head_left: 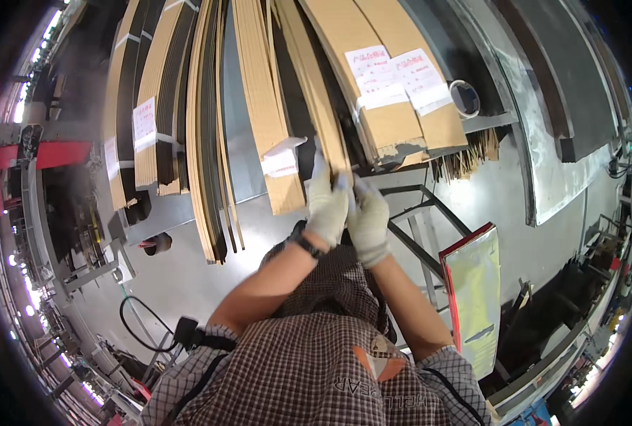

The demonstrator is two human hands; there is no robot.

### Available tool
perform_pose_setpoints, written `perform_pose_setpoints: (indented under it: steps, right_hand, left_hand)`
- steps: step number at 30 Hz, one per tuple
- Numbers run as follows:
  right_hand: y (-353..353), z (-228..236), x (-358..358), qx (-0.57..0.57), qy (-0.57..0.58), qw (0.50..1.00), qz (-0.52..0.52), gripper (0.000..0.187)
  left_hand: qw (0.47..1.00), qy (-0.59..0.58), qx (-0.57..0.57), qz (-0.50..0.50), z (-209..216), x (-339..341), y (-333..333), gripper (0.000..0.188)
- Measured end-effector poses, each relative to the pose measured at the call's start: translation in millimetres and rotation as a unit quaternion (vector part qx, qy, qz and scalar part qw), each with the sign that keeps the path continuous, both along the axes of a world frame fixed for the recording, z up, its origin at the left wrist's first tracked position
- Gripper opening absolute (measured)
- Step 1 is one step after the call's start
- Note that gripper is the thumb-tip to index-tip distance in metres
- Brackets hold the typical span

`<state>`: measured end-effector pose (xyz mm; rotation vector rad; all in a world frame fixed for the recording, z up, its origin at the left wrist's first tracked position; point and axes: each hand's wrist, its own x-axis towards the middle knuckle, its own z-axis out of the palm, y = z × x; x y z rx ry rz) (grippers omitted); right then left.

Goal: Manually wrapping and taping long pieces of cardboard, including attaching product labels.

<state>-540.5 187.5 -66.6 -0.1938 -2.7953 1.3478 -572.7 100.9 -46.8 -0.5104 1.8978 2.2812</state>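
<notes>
My left hand (328, 207), in a pale work glove with a dark band at the wrist, is closed on the near end of a bundle of long, thin tan strips (319, 92). Gloved likewise, my right hand (369, 216) is closed at the same end from the right side, close against the left. The fingertips are slightly blurred and partly hidden by the strips. Just left of the hands lies a tan stack (257, 92) with a torn white paper label (280, 162). To the right are wider tan bundles (394, 131) with white paper labels (369, 69).
More banded stacks of tan and black strips (163, 92) lie at the left on a grey table (245, 167). A tape roll (465, 98) rests at the right. Nearer are a dark metal frame (447, 216) and a red-edged, yellowish panel (475, 298). A metal-topped table (543, 170) stands far right.
</notes>
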Motion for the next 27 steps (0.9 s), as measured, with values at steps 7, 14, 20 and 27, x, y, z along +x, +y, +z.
perform_pose_setpoints:
  steps: [7,14,20,27]
  right_hand:
    - [18.7,6.9,31.6,-0.117,0.021,0.993,0.004,0.033]
    - [22.6,25.5,34.3,-0.166,0.036,0.985,-0.004,0.031]
    - [8.7,13.6,29.4,-0.119,0.082,0.989,0.024,0.044]
    - [5.4,16.5,31.9,0.037,0.079,0.992,0.093,0.051]
  left_hand:
    - [0.993,-0.061,0.1,-0.03,-10.3,49.1,-13.5,0.051]
    - [0.989,-0.1,0.095,-0.05,22.0,44.3,-7.6,0.055]
    - [0.995,-0.087,0.043,-0.007,-6.5,46.8,-7.2,0.056]
    - [0.99,-0.124,0.06,0.02,-1.9,58.6,-9.6,0.045]
